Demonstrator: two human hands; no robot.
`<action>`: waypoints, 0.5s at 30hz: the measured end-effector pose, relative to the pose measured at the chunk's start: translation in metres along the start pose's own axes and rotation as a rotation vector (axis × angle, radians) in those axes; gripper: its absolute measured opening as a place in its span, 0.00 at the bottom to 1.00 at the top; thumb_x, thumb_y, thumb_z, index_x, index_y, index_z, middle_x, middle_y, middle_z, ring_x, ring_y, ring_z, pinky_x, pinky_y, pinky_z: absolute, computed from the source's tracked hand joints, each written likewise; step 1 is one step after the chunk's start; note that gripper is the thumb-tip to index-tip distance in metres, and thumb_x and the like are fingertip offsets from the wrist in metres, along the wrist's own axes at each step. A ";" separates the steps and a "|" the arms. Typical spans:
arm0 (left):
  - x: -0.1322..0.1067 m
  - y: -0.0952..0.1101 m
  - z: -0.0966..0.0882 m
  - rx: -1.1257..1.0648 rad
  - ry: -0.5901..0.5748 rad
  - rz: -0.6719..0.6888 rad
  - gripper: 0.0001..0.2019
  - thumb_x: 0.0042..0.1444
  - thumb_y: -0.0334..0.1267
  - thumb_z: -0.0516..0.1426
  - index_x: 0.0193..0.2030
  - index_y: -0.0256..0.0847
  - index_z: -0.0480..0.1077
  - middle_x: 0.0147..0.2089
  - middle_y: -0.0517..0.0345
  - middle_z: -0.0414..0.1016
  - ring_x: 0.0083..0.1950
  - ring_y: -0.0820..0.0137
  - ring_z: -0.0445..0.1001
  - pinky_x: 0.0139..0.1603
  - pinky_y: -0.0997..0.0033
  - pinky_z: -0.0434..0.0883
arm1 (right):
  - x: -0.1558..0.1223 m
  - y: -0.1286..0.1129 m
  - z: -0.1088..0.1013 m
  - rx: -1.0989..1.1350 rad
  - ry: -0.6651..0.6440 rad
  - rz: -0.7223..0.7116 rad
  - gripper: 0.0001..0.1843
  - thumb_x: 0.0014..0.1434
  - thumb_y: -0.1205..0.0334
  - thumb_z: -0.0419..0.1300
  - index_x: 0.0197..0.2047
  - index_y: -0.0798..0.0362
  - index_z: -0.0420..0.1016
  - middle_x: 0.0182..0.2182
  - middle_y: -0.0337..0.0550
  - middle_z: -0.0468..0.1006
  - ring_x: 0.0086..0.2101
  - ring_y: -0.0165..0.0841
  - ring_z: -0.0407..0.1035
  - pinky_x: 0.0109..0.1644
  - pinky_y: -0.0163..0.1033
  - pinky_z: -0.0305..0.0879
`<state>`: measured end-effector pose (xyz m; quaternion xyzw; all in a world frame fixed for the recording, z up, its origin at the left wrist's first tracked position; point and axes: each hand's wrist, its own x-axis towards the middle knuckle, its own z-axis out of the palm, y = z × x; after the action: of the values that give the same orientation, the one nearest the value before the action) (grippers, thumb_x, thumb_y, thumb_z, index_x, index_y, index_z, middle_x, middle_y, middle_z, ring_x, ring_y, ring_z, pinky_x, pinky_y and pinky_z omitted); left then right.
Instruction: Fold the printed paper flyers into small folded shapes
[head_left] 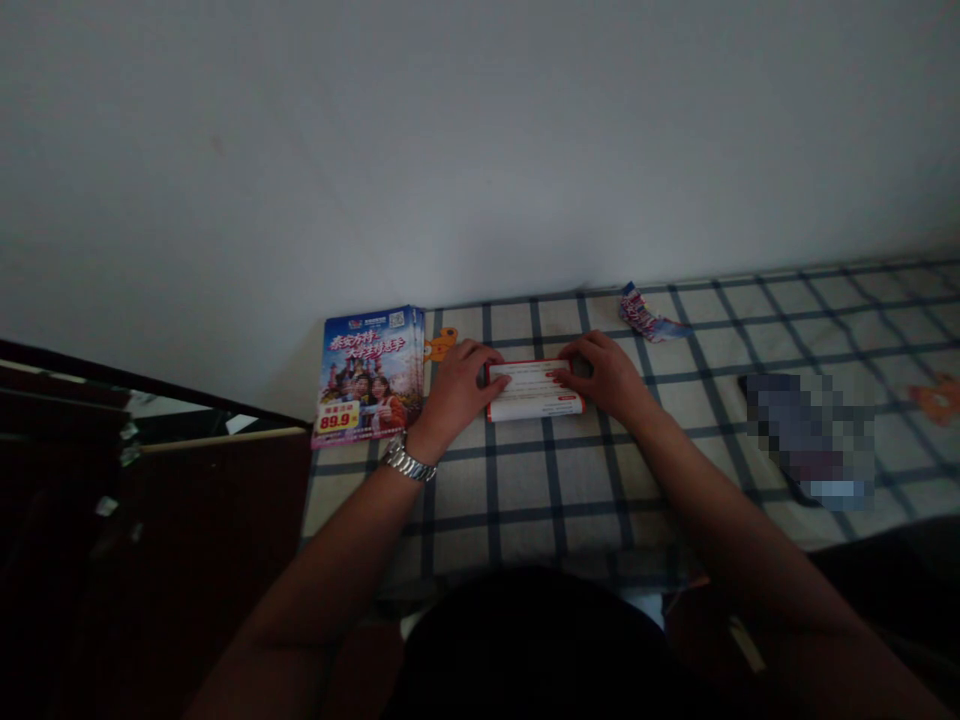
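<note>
Paper (535,398) is now held over the checked cloth (517,500), long axis nine-to-three, its nine o'clock end pinched between the left hand's (454,388) thumb and fingers, its three by the right hand's (611,380), neither nearer.

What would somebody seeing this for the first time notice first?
Probably the colorful stack of flyers at the left end of the checked cloth, with its big 89.9 printed in front. Next, the eye would likely go to the middle, where the left hand and right hand hold a red-edged white paper. The silver watch just behind the left hand also stands out.
</note>
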<state>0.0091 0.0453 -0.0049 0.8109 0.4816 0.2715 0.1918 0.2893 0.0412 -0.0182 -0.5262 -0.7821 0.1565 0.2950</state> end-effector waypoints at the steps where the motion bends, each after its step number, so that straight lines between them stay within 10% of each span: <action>1: 0.000 0.000 0.000 0.000 -0.002 -0.001 0.08 0.63 0.35 0.66 0.48 0.43 0.75 0.50 0.54 0.73 0.55 0.60 0.72 0.60 0.57 0.71 | 0.000 0.001 0.000 -0.002 -0.001 0.004 0.11 0.61 0.60 0.71 0.46 0.51 0.80 0.43 0.48 0.76 0.43 0.44 0.73 0.51 0.49 0.71; 15: 0.001 0.000 0.000 -0.001 -0.004 -0.022 0.09 0.62 0.35 0.67 0.47 0.43 0.75 0.50 0.54 0.73 0.55 0.59 0.72 0.59 0.56 0.71 | 0.000 0.000 0.000 0.008 0.000 -0.006 0.09 0.62 0.59 0.69 0.46 0.49 0.80 0.43 0.48 0.75 0.44 0.44 0.73 0.51 0.51 0.71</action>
<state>0.0094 0.0461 -0.0050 0.8060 0.4899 0.2680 0.1964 0.2893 0.0414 -0.0187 -0.5227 -0.7829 0.1586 0.2978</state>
